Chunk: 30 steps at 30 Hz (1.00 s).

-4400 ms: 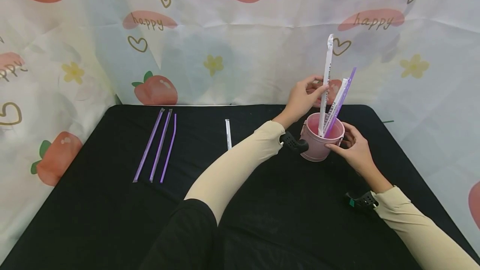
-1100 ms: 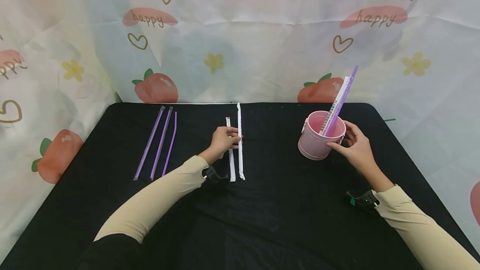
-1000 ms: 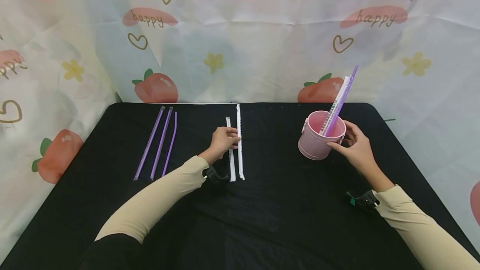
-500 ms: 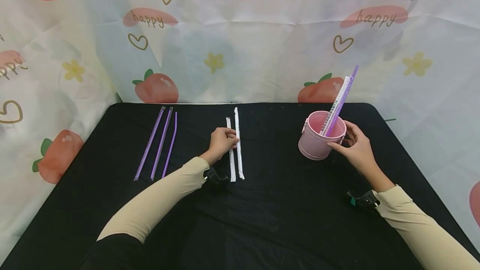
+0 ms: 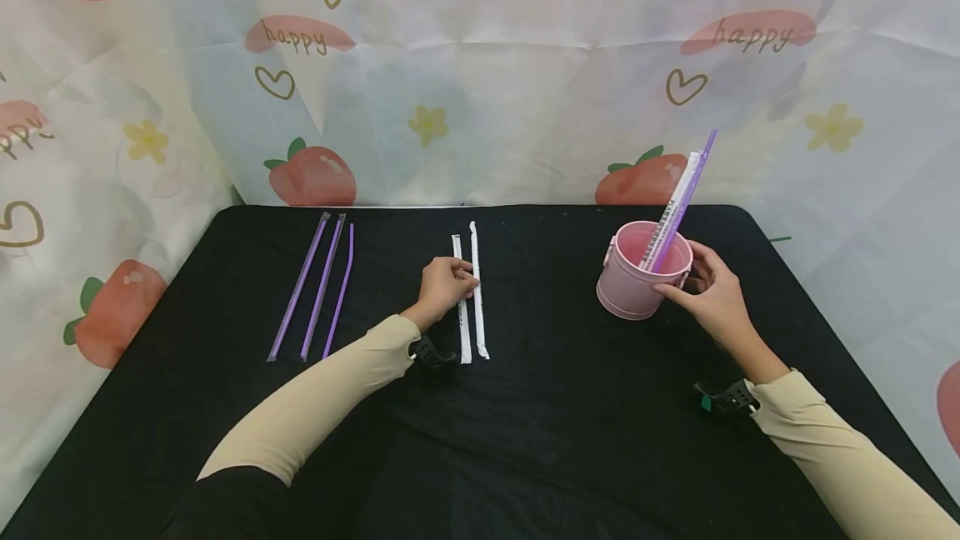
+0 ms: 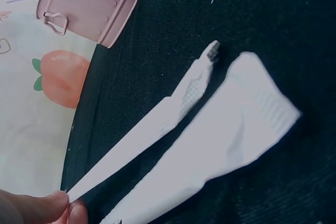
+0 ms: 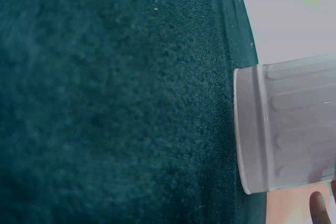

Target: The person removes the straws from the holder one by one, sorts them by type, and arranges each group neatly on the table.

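Note:
My left hand [image 5: 446, 283] pinches a white paper-wrapped straw [image 5: 480, 323] between thumb and fingers. That straw lies beside a second white wrapped straw [image 5: 464, 340], nearly parallel to it, over the black cloth. In the left wrist view the thumb and fingertips [image 6: 55, 205] grip the held straw [image 6: 152, 129] partway along. My right hand [image 5: 712, 298] holds a pink bucket [image 5: 626, 294] at its right side, thumb at the front near the rim. A white wrapped straw [image 5: 671, 208] and a purple straw [image 5: 693, 182] lean to the right inside the bucket.
Left of the white straws lie 3 purple straws, side by side: a left one [image 5: 298, 290], a middle one [image 5: 322, 290] and a right one [image 5: 340, 294]. A printed curtain [image 5: 517, 123] hangs right behind the black-covered table [image 5: 540, 432].
My left hand has brought the white straw from the bucket to the table, next to the other white one. Lately its far end has sunk lower. My right hand has stayed at the bucket.

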Available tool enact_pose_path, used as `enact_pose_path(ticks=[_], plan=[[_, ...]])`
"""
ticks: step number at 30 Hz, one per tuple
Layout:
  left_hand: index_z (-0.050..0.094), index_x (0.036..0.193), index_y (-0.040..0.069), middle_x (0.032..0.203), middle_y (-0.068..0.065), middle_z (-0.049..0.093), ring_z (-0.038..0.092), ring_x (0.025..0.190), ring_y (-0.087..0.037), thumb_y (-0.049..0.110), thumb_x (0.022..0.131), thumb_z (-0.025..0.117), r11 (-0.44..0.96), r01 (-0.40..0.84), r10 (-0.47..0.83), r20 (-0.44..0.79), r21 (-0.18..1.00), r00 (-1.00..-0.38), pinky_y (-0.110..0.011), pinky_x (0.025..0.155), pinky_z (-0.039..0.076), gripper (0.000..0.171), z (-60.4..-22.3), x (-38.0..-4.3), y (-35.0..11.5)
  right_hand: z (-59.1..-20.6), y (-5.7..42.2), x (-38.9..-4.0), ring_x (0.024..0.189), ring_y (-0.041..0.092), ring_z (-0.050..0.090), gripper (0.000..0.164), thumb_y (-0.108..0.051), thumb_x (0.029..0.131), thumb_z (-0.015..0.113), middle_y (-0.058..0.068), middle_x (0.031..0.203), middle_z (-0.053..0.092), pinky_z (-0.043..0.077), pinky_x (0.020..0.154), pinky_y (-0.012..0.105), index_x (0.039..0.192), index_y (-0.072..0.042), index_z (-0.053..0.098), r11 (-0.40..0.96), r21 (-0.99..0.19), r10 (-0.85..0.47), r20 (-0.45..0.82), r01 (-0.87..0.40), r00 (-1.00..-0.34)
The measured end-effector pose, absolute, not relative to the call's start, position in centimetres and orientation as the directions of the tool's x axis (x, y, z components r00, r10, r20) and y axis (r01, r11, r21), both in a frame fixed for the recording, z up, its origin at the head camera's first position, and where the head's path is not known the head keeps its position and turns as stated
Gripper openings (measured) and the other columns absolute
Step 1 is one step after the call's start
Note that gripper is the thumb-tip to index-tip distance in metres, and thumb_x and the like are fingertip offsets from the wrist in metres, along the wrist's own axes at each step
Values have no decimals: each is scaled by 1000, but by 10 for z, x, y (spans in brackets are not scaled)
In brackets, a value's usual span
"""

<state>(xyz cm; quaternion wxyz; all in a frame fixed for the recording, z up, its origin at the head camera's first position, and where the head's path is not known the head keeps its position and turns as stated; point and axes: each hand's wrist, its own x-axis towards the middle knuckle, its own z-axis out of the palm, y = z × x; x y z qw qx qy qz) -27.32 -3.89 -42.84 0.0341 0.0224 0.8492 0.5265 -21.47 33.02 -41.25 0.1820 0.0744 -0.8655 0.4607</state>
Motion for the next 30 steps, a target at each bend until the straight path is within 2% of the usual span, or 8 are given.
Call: enact_pose_path(ticks=[3, 9, 21, 27, 30], plan=[[66, 106, -6, 86, -18, 71, 58, 53, -4, -1, 81, 69, 443, 3, 70, -32, 897, -997, -18, 56, 56, 26, -429, -273, -39, -413, 331, -215, 104, -16, 46, 72, 3, 76, 74, 12, 131, 51, 41, 80, -2, 139, 2, 38, 570, -767, 38, 383, -295, -923], [65, 107, -7, 86, -19, 71, 58, 51, -3, -2, 80, 68, 444, 17, 68, -15, 896, -998, -18, 55, 56, 27, -432, -274, -39, -412, 330, -215, 104, -16, 46, 72, 3, 77, 74, 15, 131, 50, 41, 80, -2, 139, 1, 38, 573, -766, 37, 381, -293, -924], [65, 107, -6, 81, -16, 72, 62, 56, -8, -2, 80, 69, 536, 87, 100, 40, 840, -994, -19, 57, 56, 28, -431, -273, -37, -413, 331, -215, 103, -16, 46, 72, 4, 76, 73, 1, 129, 52, 41, 80, -2, 139, 2, 38, 568, -766, 35, 386, -300, -922], [64, 107, -6, 82, -15, 73, 67, 61, -13, 2, 81, 70, 574, 124, 121, 65, 809, -990, -20, 59, 56, 28, -429, -271, -36, -413, 330, -215, 104, -16, 46, 72, 4, 76, 74, 4, 129, 52, 41, 80, -2, 139, 2, 38, 570, -765, 33, 386, -299, -922], [64, 107, -6, 83, -14, 73, 67, 61, -14, 3, 81, 70, 570, 124, 120, 67, 812, -991, -20, 59, 56, 27, -428, -271, -36, -413, 331, -215, 103, -16, 46, 72, 4, 76, 73, 0, 129, 52, 41, 80, -2, 139, 2, 37, 568, -766, 33, 387, -301, -922]])
